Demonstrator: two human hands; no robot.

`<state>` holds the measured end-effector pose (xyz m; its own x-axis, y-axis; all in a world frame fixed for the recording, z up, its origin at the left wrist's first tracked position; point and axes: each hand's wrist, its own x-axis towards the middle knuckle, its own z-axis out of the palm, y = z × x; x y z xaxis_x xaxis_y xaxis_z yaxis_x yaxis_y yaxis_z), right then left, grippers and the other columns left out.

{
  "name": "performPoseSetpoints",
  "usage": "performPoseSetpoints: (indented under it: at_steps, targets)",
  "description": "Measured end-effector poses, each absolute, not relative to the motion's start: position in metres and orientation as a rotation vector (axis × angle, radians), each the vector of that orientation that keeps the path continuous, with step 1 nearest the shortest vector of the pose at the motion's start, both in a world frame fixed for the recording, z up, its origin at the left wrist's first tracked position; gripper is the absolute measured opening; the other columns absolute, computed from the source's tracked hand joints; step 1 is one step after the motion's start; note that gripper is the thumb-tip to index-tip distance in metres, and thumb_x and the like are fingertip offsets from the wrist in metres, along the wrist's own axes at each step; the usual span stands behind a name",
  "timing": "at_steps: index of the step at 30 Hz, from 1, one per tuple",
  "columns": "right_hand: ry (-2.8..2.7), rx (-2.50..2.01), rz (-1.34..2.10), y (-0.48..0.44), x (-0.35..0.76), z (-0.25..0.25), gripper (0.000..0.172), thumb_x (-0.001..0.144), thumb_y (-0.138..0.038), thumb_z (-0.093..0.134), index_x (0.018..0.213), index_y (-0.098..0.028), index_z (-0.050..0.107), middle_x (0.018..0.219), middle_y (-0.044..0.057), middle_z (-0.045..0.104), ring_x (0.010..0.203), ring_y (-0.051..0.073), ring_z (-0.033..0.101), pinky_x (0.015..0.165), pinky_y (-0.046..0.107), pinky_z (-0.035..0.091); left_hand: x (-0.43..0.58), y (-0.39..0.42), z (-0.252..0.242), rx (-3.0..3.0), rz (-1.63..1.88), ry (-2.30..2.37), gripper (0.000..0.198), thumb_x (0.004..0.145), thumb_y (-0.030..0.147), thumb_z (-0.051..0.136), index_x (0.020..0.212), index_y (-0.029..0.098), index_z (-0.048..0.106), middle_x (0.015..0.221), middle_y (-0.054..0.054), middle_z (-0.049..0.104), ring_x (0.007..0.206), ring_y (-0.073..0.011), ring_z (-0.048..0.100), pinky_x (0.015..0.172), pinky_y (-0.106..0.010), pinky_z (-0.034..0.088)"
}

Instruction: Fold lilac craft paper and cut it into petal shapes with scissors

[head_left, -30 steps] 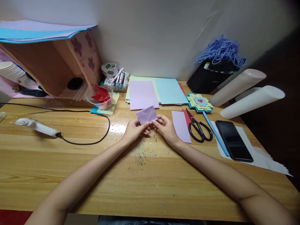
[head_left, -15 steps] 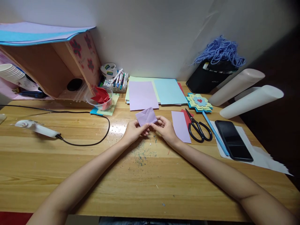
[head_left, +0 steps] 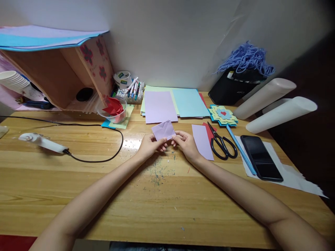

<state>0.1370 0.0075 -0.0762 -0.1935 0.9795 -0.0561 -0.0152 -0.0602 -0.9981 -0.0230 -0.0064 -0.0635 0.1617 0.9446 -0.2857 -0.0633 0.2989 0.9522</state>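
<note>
A folded piece of lilac paper is held up just above the wooden table, creased into angled flaps. My left hand pinches its lower edge, thumb on top and fingers beneath. At the lower right corner, my right hand grips the same paper between thumb and fingers. To the right of my right hand lie a flat lilac paper strip, a red paper piece partly under it, and black-handled scissors.
Stacked coloured sheets lie behind my hands. A glue gun with a looping black cord is at left, near a plastic bowl of red folded paper. A paper flower, phone and white rolls stand or lie at right.
My right thumb has shifted slightly right along the paper's lower edge, away from the left thumb. The left hand has hardly moved, and both hands still hold the paper.
</note>
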Motion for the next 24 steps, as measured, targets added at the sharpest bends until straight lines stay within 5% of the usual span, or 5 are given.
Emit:
performPoseSetpoints:
  at_steps: [10,18,24]
  targets:
    - [-1.358,-1.138,1.291,0.0087,0.1384,-0.0796,0.024,0.075,-0.039,0.059,0.080,-0.015,0.062,0.056,-0.001,0.059,0.050,0.012,0.054,0.050,0.024,0.044,-0.0269,-0.0051,-0.0593,1.052,0.760,1.120,0.030,0.068,0.035,0.069,0.078,0.008,0.065,0.069,-0.010,0.068,0.052,-0.0103,0.060,0.051,-0.019,0.049]
    - [-1.441,-1.025,1.406,0.0117,0.1400,-0.0733,0.026,0.070,-0.038,0.065,0.087,-0.018,0.063,0.084,0.004,0.068,0.080,0.018,0.063,0.074,0.029,0.049,-0.0304,-0.0025,-0.0647,1.039,0.810,1.050,0.033,0.069,0.037,0.068,0.082,0.007,0.064,0.071,-0.010,0.068,0.049,-0.0090,0.058,0.047,-0.020,0.048]
    - [-1.442,-1.014,1.455,0.0158,0.1435,-0.0751,0.024,0.069,-0.034,0.067,0.085,-0.017,0.064,0.082,0.004,0.068,0.075,0.016,0.063,0.072,0.029,0.049,-0.0323,-0.0029,-0.0642,1.044,0.799,1.039,0.033,0.071,0.037,0.067,0.082,0.006,0.062,0.068,-0.009,0.067,0.048,-0.0094,0.059,0.047,-0.019,0.048]
